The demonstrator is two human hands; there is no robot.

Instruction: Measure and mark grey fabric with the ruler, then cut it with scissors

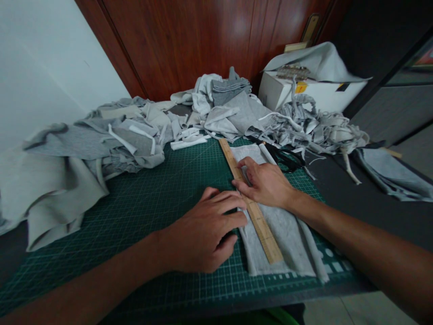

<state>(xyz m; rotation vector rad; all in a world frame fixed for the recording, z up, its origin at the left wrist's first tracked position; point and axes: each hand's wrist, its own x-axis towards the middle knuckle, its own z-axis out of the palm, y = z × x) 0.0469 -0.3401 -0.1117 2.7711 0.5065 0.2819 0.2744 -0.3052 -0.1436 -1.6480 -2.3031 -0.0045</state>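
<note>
Our half-open right hand (267,183) presses on the wooden ruler (260,224), which lies along the grey cloth (289,234) on the green cutting mat (142,207). Our left hand (206,232), fingers bent, meets the cloth's left edge; whether it pinches we cannot tell. A fabric sheet (316,63) drapes the white box (272,91), its contents hidden from us

You're in a homelike cloth workspace: green gridded mat (145,198), flat wooden ruler (261,226), grey fabric scraps (248,110), 1 red-brown wooden door (189,40).
</note>
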